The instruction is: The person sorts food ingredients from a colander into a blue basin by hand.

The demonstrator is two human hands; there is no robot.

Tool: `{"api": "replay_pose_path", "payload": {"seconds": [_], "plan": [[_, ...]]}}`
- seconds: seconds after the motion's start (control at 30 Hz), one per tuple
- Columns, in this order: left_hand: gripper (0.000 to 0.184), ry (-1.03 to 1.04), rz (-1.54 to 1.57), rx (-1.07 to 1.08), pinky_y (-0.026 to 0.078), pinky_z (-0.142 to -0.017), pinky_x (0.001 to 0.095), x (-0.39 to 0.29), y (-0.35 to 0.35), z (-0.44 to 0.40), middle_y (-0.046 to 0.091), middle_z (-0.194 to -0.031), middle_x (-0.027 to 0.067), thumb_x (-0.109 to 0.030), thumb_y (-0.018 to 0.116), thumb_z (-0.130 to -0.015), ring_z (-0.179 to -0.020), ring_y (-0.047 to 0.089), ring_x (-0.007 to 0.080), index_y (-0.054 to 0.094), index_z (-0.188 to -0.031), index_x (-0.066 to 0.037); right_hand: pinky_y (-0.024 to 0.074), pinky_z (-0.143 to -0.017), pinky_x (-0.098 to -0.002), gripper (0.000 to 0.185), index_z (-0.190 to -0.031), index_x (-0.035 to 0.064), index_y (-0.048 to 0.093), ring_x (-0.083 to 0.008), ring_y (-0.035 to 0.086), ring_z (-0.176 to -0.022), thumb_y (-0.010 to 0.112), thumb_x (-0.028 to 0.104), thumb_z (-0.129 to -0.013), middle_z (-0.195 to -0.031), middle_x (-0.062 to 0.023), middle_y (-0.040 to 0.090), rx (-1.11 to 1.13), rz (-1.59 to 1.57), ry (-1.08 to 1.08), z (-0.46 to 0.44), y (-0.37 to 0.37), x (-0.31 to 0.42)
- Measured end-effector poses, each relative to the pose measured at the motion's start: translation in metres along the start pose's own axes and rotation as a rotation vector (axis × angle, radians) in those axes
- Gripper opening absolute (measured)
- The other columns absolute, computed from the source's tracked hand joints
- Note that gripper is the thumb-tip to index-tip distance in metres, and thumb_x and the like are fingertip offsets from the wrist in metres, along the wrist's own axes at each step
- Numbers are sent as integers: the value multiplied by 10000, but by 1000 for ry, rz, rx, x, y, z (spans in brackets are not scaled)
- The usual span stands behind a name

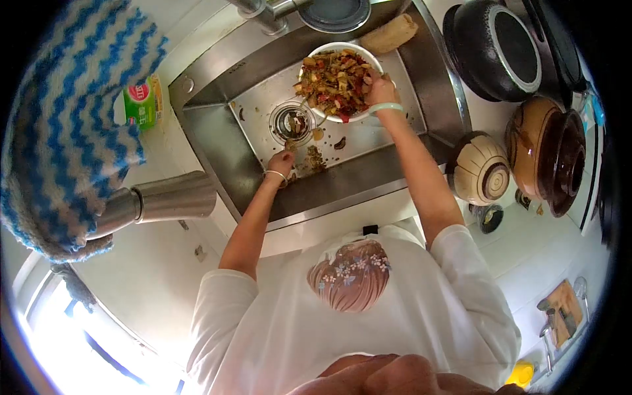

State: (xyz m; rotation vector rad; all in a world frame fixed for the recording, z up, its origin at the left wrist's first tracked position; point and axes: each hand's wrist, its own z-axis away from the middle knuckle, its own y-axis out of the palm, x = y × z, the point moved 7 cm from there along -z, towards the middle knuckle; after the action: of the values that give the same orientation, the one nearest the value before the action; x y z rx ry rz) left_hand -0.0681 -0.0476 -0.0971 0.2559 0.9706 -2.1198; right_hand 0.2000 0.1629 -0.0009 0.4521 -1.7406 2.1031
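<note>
A white bowl (376, 60) heaped with chopped, cooked-looking food (337, 80) is in the upper part of the steel sink (263, 131). At its right rim, my right hand (378, 92) is closed around the edge, with a pale bangle on the wrist. Lower left, my left hand (281, 162) is closed just below the round drain (292, 124); what its fingers hold, if anything, is too small to make out. Dark food scraps (316, 158) lie scattered on the sink floor near the drain and this hand.
The faucet (266, 16) rises behind the sink, near a dark round lid (334, 13) and a tan elongated object (390, 34). To the right stand a black pot (490, 49), a striped bowl (480, 170) and brown pots (541, 155). A blue-and-white towel (72, 125) hangs left.
</note>
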Motion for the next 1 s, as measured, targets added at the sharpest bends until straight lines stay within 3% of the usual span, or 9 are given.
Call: {"api": "replay_pose_path", "payload": {"seconds": [0.07, 0.13, 0.4, 0.53, 0.6, 0.83, 1.0], "plan": [[219, 23, 27, -45, 421, -646, 309, -15, -5, 12, 578, -777, 113, -241, 504, -766, -709, 543, 234, 576, -853, -53, 471, -659, -406, 204, -956, 110, 541, -320, 560, -818, 472, 98, -764, -966, -182, 518, 134, 169, -28, -6, 24, -9], [208, 56, 55, -92, 415, -612, 293, -16, -8, 12, 567, -713, 113, -227, 514, -765, -640, 529, 206, 573, -836, -41, 471, -659, -404, 169, -915, 101, 557, -310, 565, -806, 484, 128, -765, -1003, -172, 504, 120, 179, 6, -4, 16, -2], [196, 72, 180, 9, 418, -592, 282, -13, 11, 8, 564, -703, 63, -197, 493, -771, -613, 514, 143, 559, -878, -47, 456, -639, -410, 183, -866, 94, 582, -320, 556, -786, 550, 226, -743, -846, -173, 553, -51, -84, -107, -5, -7, 14], [201, 98, 168, -9, 421, -600, 283, -26, 8, 15, 571, -725, 69, -193, 495, -766, -634, 522, 152, 554, -893, -48, 453, -664, -410, 219, -868, 102, 590, -324, 554, -790, 575, 269, -727, -854, -183, 554, 64, -144, -59, -8, 15, 29], [197, 93, 206, 31, 426, -621, 283, -31, 9, 17, 582, -749, 83, -184, 496, -762, -673, 545, 178, 556, -894, -51, 449, -684, -400, 269, -879, 86, 589, -319, 557, -789, 589, 299, -715, -863, -187, 561, 185, 166, -96, -1, 28, 39], [200, 179, 264, 21, 428, -632, 285, -54, 4, 26, 587, -781, 94, -160, 502, -757, -696, 553, 195, 559, -917, -54, 449, -697, -367, 215, -826, 76, 622, -300, 561, -782, 577, 247, -703, -896, -159, 571, 136, -328, -12, -10, 36, 3], [208, 118, 239, 40, 423, -618, 269, -68, 7, 25, 578, -756, 70, -156, 501, -763, -665, 534, 156, 559, -933, -52, 451, -711, -378, 268, -829, 61, 621, -305, 561, -793, 596, 288, -689, -908, -174, 568, 233, -68, 63, -5, 36, 23]]}}
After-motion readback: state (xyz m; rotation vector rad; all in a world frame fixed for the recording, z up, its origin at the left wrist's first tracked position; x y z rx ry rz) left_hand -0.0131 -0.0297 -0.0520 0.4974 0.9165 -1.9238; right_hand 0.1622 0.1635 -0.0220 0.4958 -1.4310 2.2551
